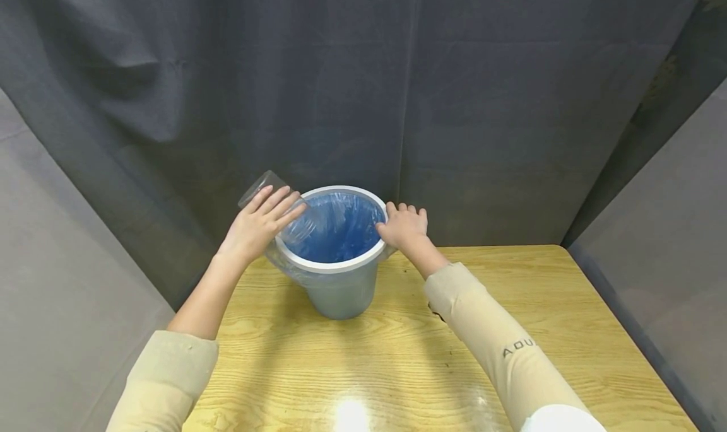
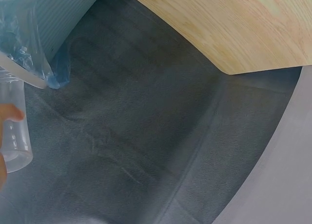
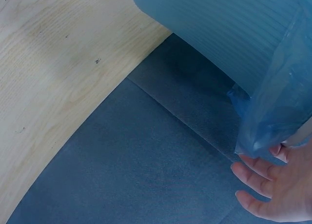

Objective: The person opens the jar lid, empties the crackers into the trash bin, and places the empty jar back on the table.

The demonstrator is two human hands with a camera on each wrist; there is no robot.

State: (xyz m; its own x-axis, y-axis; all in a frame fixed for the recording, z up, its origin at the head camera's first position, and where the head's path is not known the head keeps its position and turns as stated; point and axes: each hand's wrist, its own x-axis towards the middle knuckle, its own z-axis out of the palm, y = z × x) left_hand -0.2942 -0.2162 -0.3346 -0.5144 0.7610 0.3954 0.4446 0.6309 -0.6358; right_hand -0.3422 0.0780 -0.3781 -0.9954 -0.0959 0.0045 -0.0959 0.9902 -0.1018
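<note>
A clear plastic cup (image 1: 270, 181) is held tilted at the left side of a trash bin (image 1: 345, 296), its lower end reaching over the rim. My left hand (image 1: 262, 221) grips it, fingers spread along its upper side; in the left wrist view the cup (image 2: 18, 131) shows a rounded base, with a fingertip against its wall. My right hand (image 1: 404, 225) holds the bin's right rim, thumb on the inner side and fingers outside. In the right wrist view, those fingers (image 3: 256, 177) are loosely bent beside the overhanging bag edge.
A blue bag (image 1: 335, 224) lines the bin and folds out over its white rim. The bin stands on a wooden table (image 1: 511, 306), near its far edge. Behind hangs a dark grey curtain (image 1: 483, 116), and grey panels (image 1: 664, 249) flank both sides.
</note>
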